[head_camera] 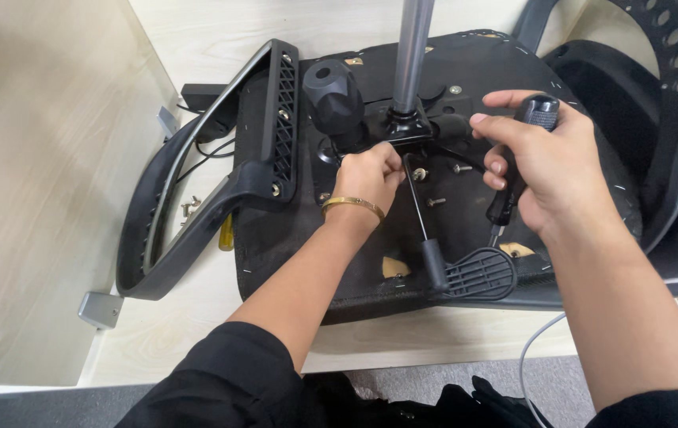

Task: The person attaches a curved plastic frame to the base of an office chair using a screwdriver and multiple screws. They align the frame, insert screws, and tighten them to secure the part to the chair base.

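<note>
Now | my left hand (371, 176) pinches at the mechanism plate (402, 131) under the upturned chair seat (355, 246) on the table (196, 333) | my right hand (541, 166) clenched round a black screwdriver (525, 150), tip down beside the lever (470, 273).

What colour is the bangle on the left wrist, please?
Gold, seen best in the head view: the bangle circles the left wrist.

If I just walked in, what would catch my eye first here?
An upturned black office chair seat fills the middle of the pale wooden table, with a shiny metal column rising from its mechanism. The right hand grips a black-handled screwdriver above it, while the left hand pinches something at the column's base.
</note>
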